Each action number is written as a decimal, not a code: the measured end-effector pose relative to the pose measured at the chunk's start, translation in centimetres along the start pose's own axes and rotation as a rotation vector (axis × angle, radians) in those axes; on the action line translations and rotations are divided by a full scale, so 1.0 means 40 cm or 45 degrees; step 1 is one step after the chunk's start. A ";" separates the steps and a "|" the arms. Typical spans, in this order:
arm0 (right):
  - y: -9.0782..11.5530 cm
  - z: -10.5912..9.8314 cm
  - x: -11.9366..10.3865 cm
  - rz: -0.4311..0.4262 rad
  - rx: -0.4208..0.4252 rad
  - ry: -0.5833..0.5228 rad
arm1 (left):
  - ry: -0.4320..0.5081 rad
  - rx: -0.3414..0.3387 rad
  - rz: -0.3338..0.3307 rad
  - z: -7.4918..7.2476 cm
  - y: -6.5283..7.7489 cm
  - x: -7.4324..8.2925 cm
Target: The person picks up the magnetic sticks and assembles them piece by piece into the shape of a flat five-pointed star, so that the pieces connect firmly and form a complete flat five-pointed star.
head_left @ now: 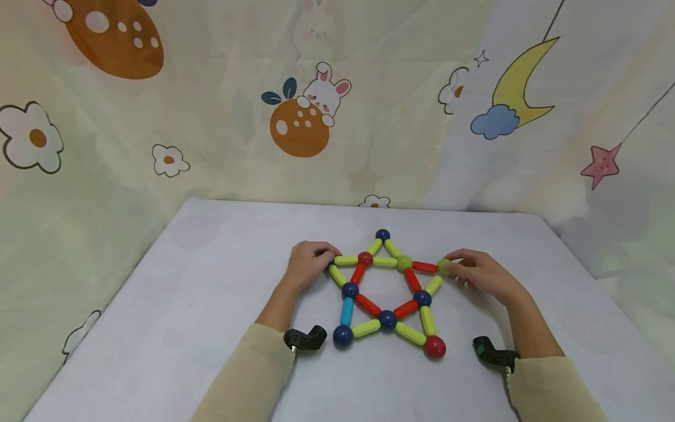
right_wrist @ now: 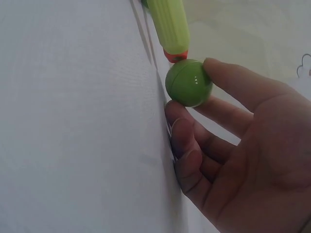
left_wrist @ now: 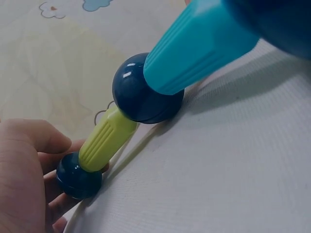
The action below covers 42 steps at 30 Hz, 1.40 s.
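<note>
A flat star of coloured rods and balls lies on the table. At its left tip, my left hand [head_left: 312, 262] holds a dark blue ball [left_wrist: 77, 177] between thumb and fingers. A yellow-green rod [left_wrist: 108, 140] joins that ball to another dark blue ball [left_wrist: 146, 92]. At the right tip, my right hand [head_left: 481, 274] pinches a green ball [right_wrist: 188, 82] with curled fingers. A red rod [head_left: 424, 267] reaches this ball from a second green ball [head_left: 404, 263]. Just below it, a yellow-green rod [head_left: 433, 285] points toward the ball; whether they touch I cannot tell.
The star's near tips are a dark blue ball [head_left: 343, 336] and a red ball [head_left: 435, 347]; its far tip is a dark blue ball [head_left: 382, 235]. Black wrist cameras [head_left: 306, 338] sit at both cuffs. A patterned cloth [head_left: 221, 117] hangs behind the white table [head_left: 158, 328].
</note>
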State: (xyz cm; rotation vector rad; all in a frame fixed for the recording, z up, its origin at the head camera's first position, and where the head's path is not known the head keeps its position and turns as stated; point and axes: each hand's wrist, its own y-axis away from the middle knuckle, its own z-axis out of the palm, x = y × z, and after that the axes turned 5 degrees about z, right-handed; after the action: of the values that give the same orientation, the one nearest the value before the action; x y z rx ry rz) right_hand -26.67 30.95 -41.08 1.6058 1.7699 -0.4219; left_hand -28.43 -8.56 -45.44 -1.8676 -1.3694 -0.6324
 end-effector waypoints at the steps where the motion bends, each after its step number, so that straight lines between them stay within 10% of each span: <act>1: 0.000 0.000 0.000 -0.001 -0.002 0.002 | -0.003 0.000 0.001 0.000 0.000 0.000; 42: 0.013 -0.002 0.000 0.023 -0.104 0.031 | -0.017 0.000 -0.019 -0.003 0.008 0.013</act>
State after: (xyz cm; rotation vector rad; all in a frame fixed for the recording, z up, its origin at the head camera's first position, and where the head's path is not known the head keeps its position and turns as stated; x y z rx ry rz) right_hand -26.18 31.11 -40.91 1.5749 1.7663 -0.3184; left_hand -27.94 -8.40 -45.07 -1.8666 -1.3932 -0.6288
